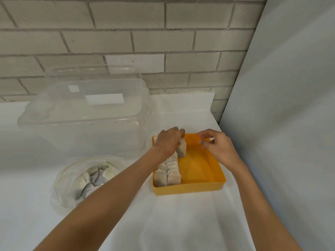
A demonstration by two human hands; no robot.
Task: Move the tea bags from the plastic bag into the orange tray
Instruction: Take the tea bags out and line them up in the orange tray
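The orange tray sits on the white table at centre right. Rows of pale tea bags stand upright along its left side; its right half is bare. My left hand reaches over the tray's far left part and grips a small bunch of tea bags held upright. My right hand hovers over the tray's far right corner, fingers loosely curled, holding nothing I can see. The clear plastic bag lies to the left with several tea bags inside.
A large clear plastic storage box with a lid stands behind the bag, just left of the tray. A grey brick wall runs along the back. A pale grey panel closes off the right side.
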